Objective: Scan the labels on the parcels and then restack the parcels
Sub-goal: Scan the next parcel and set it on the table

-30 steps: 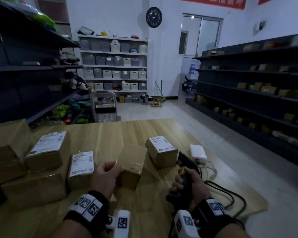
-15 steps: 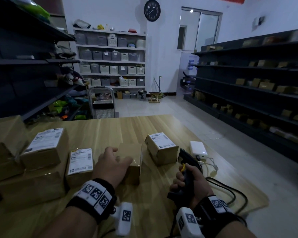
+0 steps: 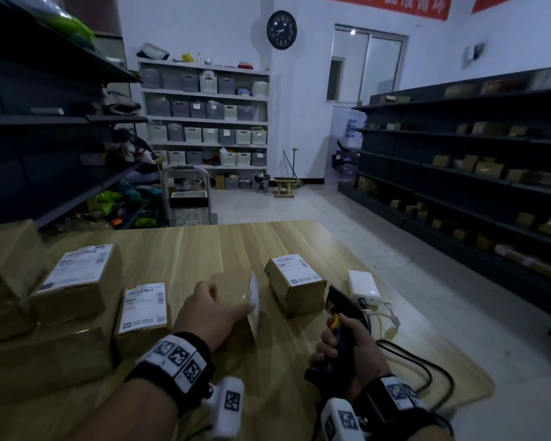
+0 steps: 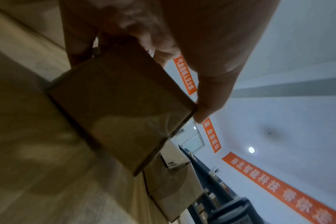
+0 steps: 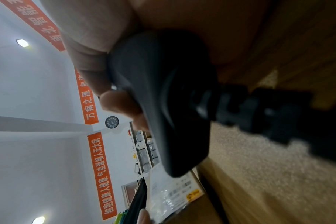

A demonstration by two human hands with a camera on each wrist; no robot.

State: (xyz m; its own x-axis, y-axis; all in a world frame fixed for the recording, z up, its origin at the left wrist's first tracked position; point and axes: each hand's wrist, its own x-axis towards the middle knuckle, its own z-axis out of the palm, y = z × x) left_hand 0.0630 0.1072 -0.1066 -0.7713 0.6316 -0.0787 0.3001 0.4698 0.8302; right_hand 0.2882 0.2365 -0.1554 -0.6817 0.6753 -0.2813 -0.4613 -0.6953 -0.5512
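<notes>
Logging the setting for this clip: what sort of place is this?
Probably a small parcel depot or stockroom. Dark shelving along the right holds many brown boxes, white shelves at the back carry rows of storage bins, and labelled parcels sit on a wooden table where the right hand grips a barcode scanner.

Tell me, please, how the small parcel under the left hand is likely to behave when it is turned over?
The small parcel looks like stiff cardboard, so it should keep its shape. The left hand tips it alone, so it seems light. Standing on a narrow edge on the table, it may flop flat if released.
</notes>
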